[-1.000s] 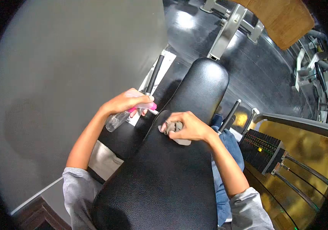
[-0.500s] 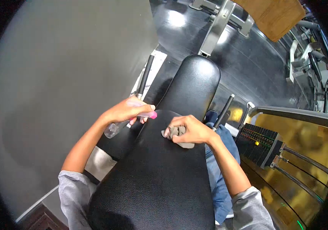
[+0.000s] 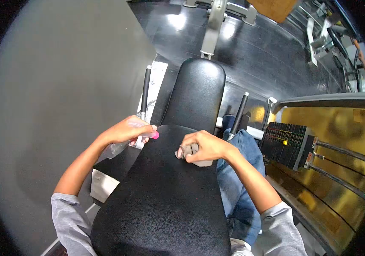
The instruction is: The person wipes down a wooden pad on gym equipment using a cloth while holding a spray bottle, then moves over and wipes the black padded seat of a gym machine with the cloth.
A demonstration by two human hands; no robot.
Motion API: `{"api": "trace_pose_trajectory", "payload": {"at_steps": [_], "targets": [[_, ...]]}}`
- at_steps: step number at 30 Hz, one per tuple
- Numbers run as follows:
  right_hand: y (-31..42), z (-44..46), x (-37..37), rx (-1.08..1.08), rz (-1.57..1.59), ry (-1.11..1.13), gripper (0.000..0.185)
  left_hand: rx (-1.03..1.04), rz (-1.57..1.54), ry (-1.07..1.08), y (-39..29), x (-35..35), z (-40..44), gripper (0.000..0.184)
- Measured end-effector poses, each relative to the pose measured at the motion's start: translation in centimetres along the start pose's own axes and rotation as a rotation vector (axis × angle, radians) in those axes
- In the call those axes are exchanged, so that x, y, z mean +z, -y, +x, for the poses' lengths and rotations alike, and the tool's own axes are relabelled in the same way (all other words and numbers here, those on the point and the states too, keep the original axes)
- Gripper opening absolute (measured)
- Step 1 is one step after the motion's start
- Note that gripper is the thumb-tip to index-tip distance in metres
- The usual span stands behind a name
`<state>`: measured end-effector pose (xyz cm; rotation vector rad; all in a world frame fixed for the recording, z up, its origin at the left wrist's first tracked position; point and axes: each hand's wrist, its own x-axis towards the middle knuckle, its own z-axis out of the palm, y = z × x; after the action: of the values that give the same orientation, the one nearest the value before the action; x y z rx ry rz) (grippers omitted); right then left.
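My left hand [image 3: 132,129] is wrapped round a clear spray bottle [image 3: 117,149] with a pink nozzle, held over the left edge of the black padded bench [image 3: 169,200]. Bunched in my right hand [image 3: 201,147] is a grey cloth [image 3: 191,150], which lies against the bench's upper part. Past both hands, the narrower black pad [image 3: 197,89] stretches away from me. The bottle's neck and trigger are mostly hidden by my left fingers.
Black-gripped handles stand left [image 3: 146,91] and right [image 3: 239,113] of the bench. A weight stack [image 3: 285,145] is at the right, a grey wall [image 3: 71,85] at the left. My jeans-clad leg [image 3: 244,170] is right of the bench. A metal frame [image 3: 213,34] stands beyond.
The view has turned, so the bench now appears more upright and farther left. Both hands have shifted left in view, still holding the bottle and the cloth.
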<state>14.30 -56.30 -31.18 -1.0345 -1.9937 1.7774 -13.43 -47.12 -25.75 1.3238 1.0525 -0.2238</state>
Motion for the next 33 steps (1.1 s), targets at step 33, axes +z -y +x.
{"api": "trace_pose_trajectory", "payload": {"at_steps": [33], "targets": [[-2.9,-9.8,11.7,0.428,0.789,-1.176,0.021,0.016,0.279,0.167,-6.9,4.6,6.3,0.051]]}}
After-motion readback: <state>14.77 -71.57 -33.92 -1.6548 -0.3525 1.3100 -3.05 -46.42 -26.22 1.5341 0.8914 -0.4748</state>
